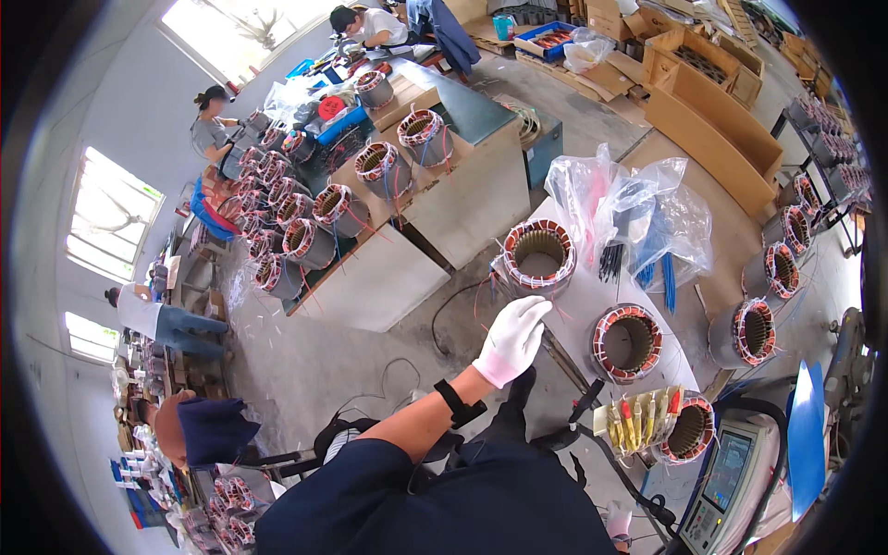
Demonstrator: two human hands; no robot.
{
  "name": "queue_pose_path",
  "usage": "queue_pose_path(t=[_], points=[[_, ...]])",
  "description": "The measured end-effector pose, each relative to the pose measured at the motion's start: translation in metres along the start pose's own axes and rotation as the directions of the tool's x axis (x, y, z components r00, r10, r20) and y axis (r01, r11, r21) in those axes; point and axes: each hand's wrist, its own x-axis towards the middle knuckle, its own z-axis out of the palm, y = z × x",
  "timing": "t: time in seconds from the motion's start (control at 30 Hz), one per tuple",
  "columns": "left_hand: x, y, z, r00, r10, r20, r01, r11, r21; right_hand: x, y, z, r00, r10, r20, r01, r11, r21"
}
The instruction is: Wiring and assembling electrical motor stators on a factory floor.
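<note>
My left hand (pixel 514 340), in a white glove, reaches to the near side of a motor stator (pixel 538 254) with white-laced copper windings. Its fingers are curled together beside the stator's lower rim; what they hold, if anything, is too small to make out. Thin lead wires hang about the stator. Farther right on the grey bench (pixel 578 319) stand a second stator (pixel 627 344) and a third (pixel 689 430). Low in the picture, partly hidden by my body, is my right hand (pixel 618 520), also gloved, near the bench's lower edge. Its fingers are not clear.
Clear plastic bags (pixel 629 208) and blue sleeving (pixel 668 277) lie behind the stators. Clips with red and yellow handles (pixel 638 421) sit near a tester with a screen (pixel 726 472). More stators crowd a workbench (pixel 370 277). Co-workers (pixel 370 28) work at the far left.
</note>
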Motion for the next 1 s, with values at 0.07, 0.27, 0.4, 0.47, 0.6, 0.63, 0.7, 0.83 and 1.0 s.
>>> queue_pose_path(t=[0.07, 0.27, 0.4, 0.47, 0.6, 0.63, 0.7, 0.83, 1.0], points=[[-0.012, 0.004, 0.000, 0.999, -0.025, -0.026, 0.026, 0.999, 0.020, -0.005, -0.028, 0.005, 0.994, 0.110, -0.009, -0.110, 0.994, 0.016], [-0.050, 0.006, 0.010, 0.960, -0.156, 0.234, 0.170, 0.985, -0.041, -0.001, -0.034, -0.012, 0.989, 0.143, -0.038, -0.146, 0.982, -0.119], [-0.083, -0.006, 0.024, 0.918, -0.125, 0.376, 0.130, 0.991, 0.014, 0.003, -0.022, -0.019, 0.990, 0.139, -0.020, -0.141, 0.984, -0.111], [-0.101, -0.015, 0.031, 0.863, -0.140, 0.486, 0.127, 0.990, 0.060, 0.001, -0.015, -0.023, 0.992, 0.125, -0.024, -0.127, 0.986, -0.107], [-0.143, -0.039, 0.046, 0.640, -0.301, 0.707, 0.237, 0.953, 0.190, -0.008, -0.013, -0.027, 0.993, 0.104, -0.055, -0.111, 0.982, -0.150], [-0.149, -0.039, 0.049, 0.554, -0.361, 0.751, 0.272, 0.930, 0.246, -0.009, -0.014, -0.027, 0.992, 0.105, -0.070, -0.115, 0.982, -0.152], [-0.160, -0.037, 0.056, 0.506, -0.395, 0.767, 0.300, 0.914, 0.273, -0.013, -0.015, -0.029, 0.990, 0.120, -0.070, -0.128, 0.984, -0.128], [-0.182, -0.030, 0.066, 0.460, -0.433, 0.775, 0.335, 0.893, 0.300, -0.016, -0.014, -0.033, 0.992, 0.117, -0.043, -0.121, 0.985, -0.120], [-0.219, -0.043, 0.100, 0.452, -0.383, 0.806, 0.331, 0.911, 0.247, -0.011, 0.004, -0.039, 0.987, 0.154, 0.055, -0.151, 0.987, -0.055]])
